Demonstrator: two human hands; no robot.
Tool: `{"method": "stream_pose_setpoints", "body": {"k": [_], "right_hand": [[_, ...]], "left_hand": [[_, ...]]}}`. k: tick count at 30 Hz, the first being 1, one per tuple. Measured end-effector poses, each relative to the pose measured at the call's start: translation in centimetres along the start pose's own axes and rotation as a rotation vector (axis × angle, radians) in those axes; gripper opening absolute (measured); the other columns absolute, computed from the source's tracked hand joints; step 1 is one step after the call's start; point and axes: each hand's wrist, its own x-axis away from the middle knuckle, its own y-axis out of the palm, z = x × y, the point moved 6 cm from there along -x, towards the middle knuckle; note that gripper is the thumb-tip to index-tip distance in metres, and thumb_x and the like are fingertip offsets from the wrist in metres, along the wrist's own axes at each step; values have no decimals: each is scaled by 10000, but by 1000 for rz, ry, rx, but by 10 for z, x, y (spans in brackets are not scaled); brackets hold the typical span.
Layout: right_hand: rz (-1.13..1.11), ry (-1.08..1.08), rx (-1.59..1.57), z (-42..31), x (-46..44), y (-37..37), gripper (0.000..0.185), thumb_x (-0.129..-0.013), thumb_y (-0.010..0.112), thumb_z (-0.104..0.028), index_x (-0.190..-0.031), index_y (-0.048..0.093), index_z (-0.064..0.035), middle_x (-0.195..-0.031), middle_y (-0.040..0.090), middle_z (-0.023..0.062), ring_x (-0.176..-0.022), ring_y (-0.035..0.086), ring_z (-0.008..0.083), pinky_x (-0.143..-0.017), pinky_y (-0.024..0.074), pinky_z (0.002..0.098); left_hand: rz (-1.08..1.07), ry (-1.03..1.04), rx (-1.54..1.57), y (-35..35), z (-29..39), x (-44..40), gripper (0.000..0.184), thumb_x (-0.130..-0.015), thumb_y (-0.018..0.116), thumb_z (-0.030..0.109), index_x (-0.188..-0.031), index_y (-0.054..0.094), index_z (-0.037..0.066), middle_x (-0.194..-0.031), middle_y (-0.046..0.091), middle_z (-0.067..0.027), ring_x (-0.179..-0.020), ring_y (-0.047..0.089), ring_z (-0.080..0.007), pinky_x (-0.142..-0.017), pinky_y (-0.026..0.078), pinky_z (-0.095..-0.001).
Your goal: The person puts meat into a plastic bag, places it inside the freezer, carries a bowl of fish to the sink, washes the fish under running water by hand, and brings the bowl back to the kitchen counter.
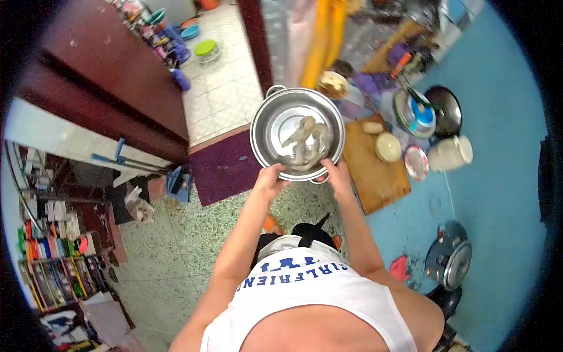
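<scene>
A wide stainless steel pot [262,111] with loop handles is held out in front of my body, its open top facing me. My left hand [271,180] grips the near rim on the left, and my right hand [336,176] grips it on the right, beside the near handle. Both hands are closed, with the thumbs over the rim. Inside the pot lie several pale, greyish, glossy pieces [308,144]; their kind I cannot make out.
To the right, a wooden board [375,182] and a cream bowl [388,146] stand on a blue counter. A white jar [450,154] and dark pan [444,111] are beyond. A purple mat [226,167] lies at the doorway. Shelves [64,281] stand left.
</scene>
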Motion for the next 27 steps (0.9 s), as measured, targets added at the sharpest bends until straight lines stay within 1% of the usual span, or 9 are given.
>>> {"method": "stream_pose_setpoints", "body": {"k": [3, 5, 9, 10, 11, 17, 20, 24, 27], "right_hand": [[-60, 73, 19, 5, -34, 82, 276, -775, 541, -168, -980, 514, 15, -732, 588, 58, -518, 552, 110, -432, 444, 217], [-131, 13, -5, -1, -57, 126, 284, -781, 547, -164, -993, 509, 21, -771, 588, 65, -539, 558, 113, -439, 458, 215], [-108, 67, 78, -17, -104, 171, 384, -756, 552, -162, -1074, 468, 37, -788, 600, 88, -485, 556, 119, -442, 442, 225], [-94, 67, 60, -16, -123, 182, 409, -758, 549, -178, -1091, 455, 38, -790, 601, 85, -484, 554, 117, -457, 442, 222], [-111, 69, 68, -17, -142, 194, 412, -764, 543, -184, -1093, 449, 46, -788, 598, 82, -485, 552, 119, -461, 445, 227], [-190, 58, -17, -42, -272, 292, 343, -772, 530, -163, -1044, 462, 34, -774, 589, 87, -482, 544, 120, -431, 451, 218], [-230, 99, -39, -92, -326, 346, 298, -782, 511, -166, -999, 487, 37, -766, 587, 82, -511, 549, 125, -445, 465, 219], [-343, 54, -59, -124, -402, 400, 320, -784, 530, -210, -1012, 482, 9, -776, 590, 69, -519, 557, 128, -476, 479, 234], [-279, 107, -98, -124, -449, 423, 309, -786, 532, -215, -1009, 483, -7, -804, 590, 65, -505, 556, 117, -477, 481, 233]], "left_hand": [[63, 23, 1, -53, 66, -11, 141, -772, 472, 32, -884, 506, -48, -892, 542, -142, -788, 571, -247, -674, 523, -370], [87, 40, 122, -71, 100, -19, 246, -770, 433, 7, -987, 444, -109, -943, 522, -187, -860, 568, -293, -710, 526, -411], [18, 34, 281, -85, 149, -63, 254, -779, 415, -11, -1011, 420, -114, -1021, 481, -213, -915, 547, -311, -768, 511, -436], [7, 31, 299, -86, 164, -76, 238, -780, 420, -9, -995, 439, -108, -1025, 489, -204, -968, 516, -305, -854, 466, -455], [19, 20, 298, -89, 181, -88, 231, -785, 413, -7, -989, 439, -110, -1032, 483, -208, -986, 502, -312, -861, 456, -471], [9, 106, 246, -86, 322, -160, 245, -780, 437, 25, -999, 458, -81, -1026, 497, -178, -953, 523, -288, -831, 478, -433], [34, 189, 157, -82, 401, -188, 280, -785, 459, 65, -1042, 468, -45, -1003, 526, -167, -925, 543, -274, -781, 507, -416], [33, 311, 175, -70, 485, -220, 303, -780, 470, 81, -1028, 453, -92, -990, 537, -190, -880, 570, -278, -709, 541, -395], [87, 264, 146, -69, 528, -264, 301, -775, 465, 70, -1020, 451, -105, -965, 541, -202, -846, 580, -289, -721, 535, -400]]}}
